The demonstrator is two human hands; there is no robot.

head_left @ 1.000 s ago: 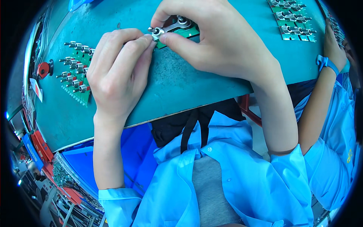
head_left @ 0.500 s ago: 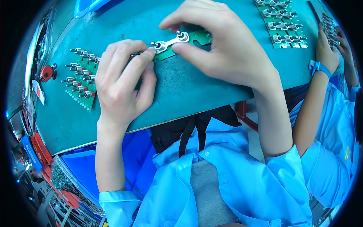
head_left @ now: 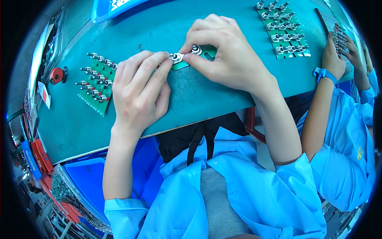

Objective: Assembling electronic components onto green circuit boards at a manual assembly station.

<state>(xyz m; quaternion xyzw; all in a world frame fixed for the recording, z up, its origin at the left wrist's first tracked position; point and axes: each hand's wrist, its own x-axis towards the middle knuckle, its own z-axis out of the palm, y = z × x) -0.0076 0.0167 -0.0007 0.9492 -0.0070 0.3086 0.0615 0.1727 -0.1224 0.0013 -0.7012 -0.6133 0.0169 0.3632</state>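
A person in a light blue shirt works at a teal table (head_left: 191, 99), seen from above. Both hands meet near the table's middle over a small green circuit board strip (head_left: 199, 55) fitted with silver metal connectors. The left hand (head_left: 139, 87) lies palm down, its fingertips closed on a silver connector (head_left: 176, 58) at the strip's left end. The right hand (head_left: 227, 55) curls over the strip from above, pinching it between thumb and fingers beside a second connector (head_left: 195, 49). A green board of upright connectors (head_left: 96, 84) lies just left of the left hand. More such boards (head_left: 284, 28) sit far right, near a co-worker's hand (head_left: 333, 53).
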